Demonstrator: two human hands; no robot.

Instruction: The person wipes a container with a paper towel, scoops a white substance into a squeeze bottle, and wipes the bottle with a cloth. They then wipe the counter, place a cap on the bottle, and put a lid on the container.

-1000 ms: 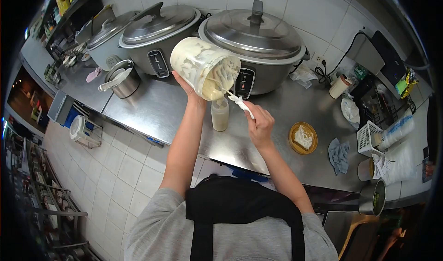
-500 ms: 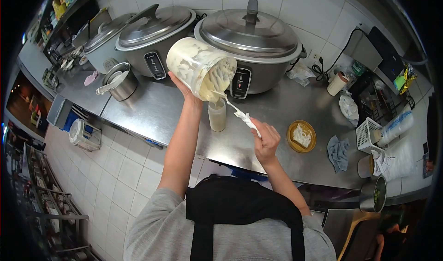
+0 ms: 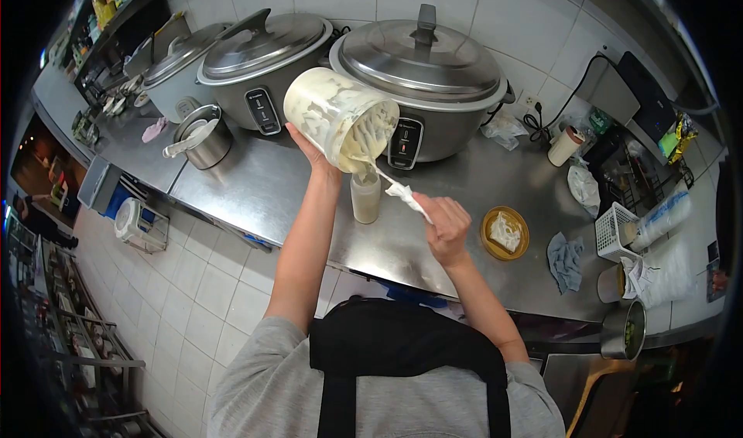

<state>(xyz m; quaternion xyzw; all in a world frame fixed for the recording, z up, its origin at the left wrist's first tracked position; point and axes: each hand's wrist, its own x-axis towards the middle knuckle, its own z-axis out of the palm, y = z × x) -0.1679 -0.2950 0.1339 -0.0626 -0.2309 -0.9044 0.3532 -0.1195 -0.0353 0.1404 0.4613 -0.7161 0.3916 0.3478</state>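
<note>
My left hand (image 3: 313, 153) supports a clear plastic tub (image 3: 329, 109) from below, tipped with its mouth down and to the right. Thick cream-coloured sauce (image 3: 370, 136) coats its inside and sags over the lower lip. Right under that lip stands a squeeze bottle (image 3: 365, 200) on the steel counter, pale inside and partly covered by the tub. My right hand (image 3: 446, 227) is closed around the sauce-smeared handle of a long, thin utensil (image 3: 398, 190). Its far end reaches to the tub's mouth, with the tip hidden in the sauce.
Large rice cookers (image 3: 422, 74) line the wall behind the tub. On the right lie a yellow-brown bowl (image 3: 523, 244) with white sauce, a grey-blue cloth (image 3: 566, 261) and a white basket (image 3: 615, 229). A metal pot (image 3: 207, 148) stands left. A person (image 3: 42, 220) is at the far left.
The tub and utensil keep nearly the same pose over the bottle, with my right hand shifted slightly. A person has come into view at the far left.
</note>
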